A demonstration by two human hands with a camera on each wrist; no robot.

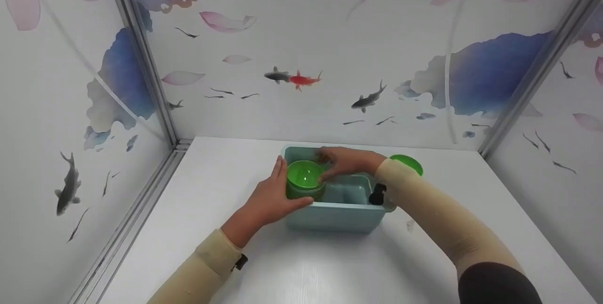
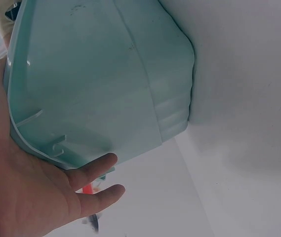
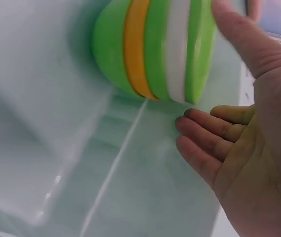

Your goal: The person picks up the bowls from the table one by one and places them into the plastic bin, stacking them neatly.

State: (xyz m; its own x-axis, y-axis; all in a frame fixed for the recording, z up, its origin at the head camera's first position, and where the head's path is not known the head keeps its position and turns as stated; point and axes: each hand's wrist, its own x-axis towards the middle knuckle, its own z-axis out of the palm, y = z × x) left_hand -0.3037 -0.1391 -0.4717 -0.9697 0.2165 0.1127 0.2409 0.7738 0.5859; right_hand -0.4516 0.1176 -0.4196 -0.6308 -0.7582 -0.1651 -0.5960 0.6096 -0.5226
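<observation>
A stack of nested bowls (image 3: 156,49), with green, white and orange bands showing in the right wrist view, sits in the left end of a pale teal plastic basin (image 1: 334,219). The topmost green bowl (image 1: 304,174) faces up. My left hand (image 1: 268,200) rests against the basin's left rim, fingers straight and thumb lying toward the front edge; its palm (image 2: 26,192) meets the rim in the left wrist view. Over the basin, my right hand (image 1: 346,160) has its thumb at the top bowl's rim, and its other fingers (image 3: 204,136) extend loosely beside the stack.
Another green bowl (image 1: 410,162) shows behind my right forearm, right of the basin and partly hidden. The basin stands on a white table (image 1: 216,172) near the back wall. Printed panels with metal frame posts (image 1: 141,59) enclose the back and both sides.
</observation>
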